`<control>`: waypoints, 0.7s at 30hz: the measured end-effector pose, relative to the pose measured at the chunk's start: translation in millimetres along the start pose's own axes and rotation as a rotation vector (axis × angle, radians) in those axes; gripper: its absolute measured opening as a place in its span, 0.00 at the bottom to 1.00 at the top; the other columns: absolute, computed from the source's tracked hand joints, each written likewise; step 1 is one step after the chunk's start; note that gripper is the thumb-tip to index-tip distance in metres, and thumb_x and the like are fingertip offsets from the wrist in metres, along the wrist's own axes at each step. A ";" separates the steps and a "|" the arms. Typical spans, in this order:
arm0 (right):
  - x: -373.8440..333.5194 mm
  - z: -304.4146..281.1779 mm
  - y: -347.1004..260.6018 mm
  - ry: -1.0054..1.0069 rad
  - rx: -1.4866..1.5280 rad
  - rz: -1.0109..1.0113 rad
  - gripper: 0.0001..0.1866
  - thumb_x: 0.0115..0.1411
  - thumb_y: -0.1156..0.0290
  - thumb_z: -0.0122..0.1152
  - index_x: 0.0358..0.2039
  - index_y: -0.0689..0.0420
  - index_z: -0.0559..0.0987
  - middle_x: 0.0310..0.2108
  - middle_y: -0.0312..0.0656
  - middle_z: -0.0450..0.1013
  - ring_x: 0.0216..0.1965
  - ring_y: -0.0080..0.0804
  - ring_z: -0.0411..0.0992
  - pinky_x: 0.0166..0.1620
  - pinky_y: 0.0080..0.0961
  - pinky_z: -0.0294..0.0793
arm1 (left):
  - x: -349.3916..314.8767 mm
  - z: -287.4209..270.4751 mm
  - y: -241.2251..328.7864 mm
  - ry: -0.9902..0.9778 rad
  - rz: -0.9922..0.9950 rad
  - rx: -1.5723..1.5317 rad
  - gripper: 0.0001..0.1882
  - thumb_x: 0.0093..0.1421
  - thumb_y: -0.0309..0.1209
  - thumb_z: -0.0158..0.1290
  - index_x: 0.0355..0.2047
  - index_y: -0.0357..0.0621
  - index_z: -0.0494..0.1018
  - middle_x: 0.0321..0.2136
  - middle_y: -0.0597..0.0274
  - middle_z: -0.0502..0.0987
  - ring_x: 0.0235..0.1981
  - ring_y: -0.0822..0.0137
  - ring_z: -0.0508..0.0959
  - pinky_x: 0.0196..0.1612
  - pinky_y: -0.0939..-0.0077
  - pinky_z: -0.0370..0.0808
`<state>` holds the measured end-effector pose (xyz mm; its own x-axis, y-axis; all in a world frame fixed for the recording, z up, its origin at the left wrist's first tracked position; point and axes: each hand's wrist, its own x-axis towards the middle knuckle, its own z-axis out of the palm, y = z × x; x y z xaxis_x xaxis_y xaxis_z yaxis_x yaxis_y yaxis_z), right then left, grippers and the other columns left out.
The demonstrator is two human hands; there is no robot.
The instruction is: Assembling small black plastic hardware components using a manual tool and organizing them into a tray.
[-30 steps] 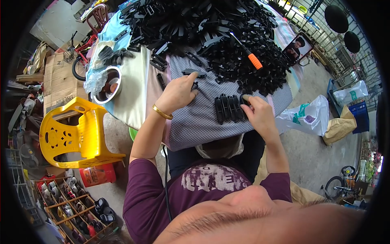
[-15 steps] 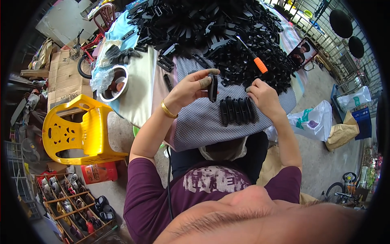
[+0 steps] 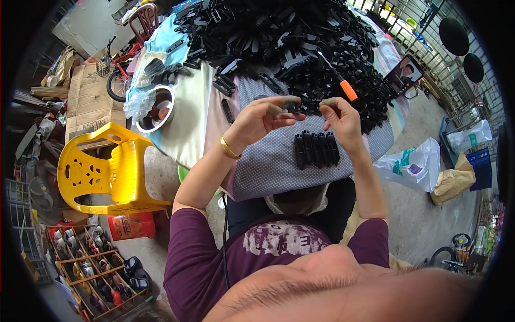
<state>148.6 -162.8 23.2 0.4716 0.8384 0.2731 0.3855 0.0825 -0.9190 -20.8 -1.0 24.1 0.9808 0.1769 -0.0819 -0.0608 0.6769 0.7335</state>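
Note:
My left hand (image 3: 263,119) is closed on a small black plastic part (image 3: 293,106), held between thumb and fingers over the near side of the pile. Beige wraps cover some fingertips, and a gold bangle circles the left wrist. Close to its right is my right hand (image 3: 343,122), fingers bent toward the thumb; what they may pinch is too small to make out. Just below the hands, a row of several black plastic parts (image 3: 316,149) stands side by side on the dotted grey cloth (image 3: 263,172). Beyond lies a big heap of similar black parts (image 3: 268,32).
A screwdriver with an orange handle (image 3: 348,90) rests on the heap. On the right leans a phone (image 3: 405,75) with a lit screen. To the left are a metal bowl (image 3: 170,110) with a plastic bag and a yellow chair (image 3: 126,177). White bags (image 3: 416,166) stand right of the table.
My right hand has lifted from beside the row and come up toward my left hand. The black part in my left hand has turned from upright to roughly level.

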 end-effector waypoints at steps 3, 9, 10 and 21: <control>-0.7 17.2 -10.0 -0.053 0.319 0.018 0.12 0.57 0.79 0.58 0.42 0.66 0.75 0.29 0.40 0.75 0.25 0.21 0.72 0.30 0.16 0.74 | -4.8 13.0 -9.6 0.041 0.102 0.140 0.18 0.57 0.21 0.51 0.49 0.34 0.67 0.45 0.53 0.74 0.36 0.67 0.80 0.40 0.83 0.77; 1.6 31.6 -21.2 0.043 0.285 -0.038 0.10 0.56 0.78 0.59 0.39 0.65 0.78 0.29 0.38 0.76 0.26 0.18 0.72 0.32 0.14 0.74 | 1.3 -3.8 -22.1 0.017 0.010 0.162 0.17 0.63 0.30 0.48 0.52 0.39 0.63 0.42 0.49 0.74 0.27 0.69 0.79 0.25 0.85 0.75; 3.4 31.6 -19.0 0.042 0.285 -0.041 0.10 0.56 0.78 0.59 0.39 0.65 0.78 0.29 0.38 0.76 0.26 0.18 0.72 0.32 0.14 0.74 | -0.5 0.2 -20.9 -0.017 0.017 0.129 0.18 0.64 0.30 0.46 0.53 0.41 0.62 0.42 0.48 0.74 0.23 0.71 0.76 0.23 0.87 0.73; 6.5 32.7 -17.9 0.289 -0.281 -0.708 0.08 0.50 0.80 0.64 0.33 0.64 0.80 0.28 0.42 0.75 0.26 0.29 0.74 0.28 0.19 0.73 | -5.4 13.1 -22.3 0.004 0.071 0.312 0.23 0.67 0.33 0.40 0.62 0.47 0.55 0.33 0.63 0.77 0.17 0.83 0.61 0.18 0.90 0.60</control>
<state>118.8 -141.2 32.1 0.2126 0.4632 0.8604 0.8356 0.3702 -0.4058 -22.4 -26.4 17.0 0.9753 0.2193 -0.0257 -0.0686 0.4115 0.9088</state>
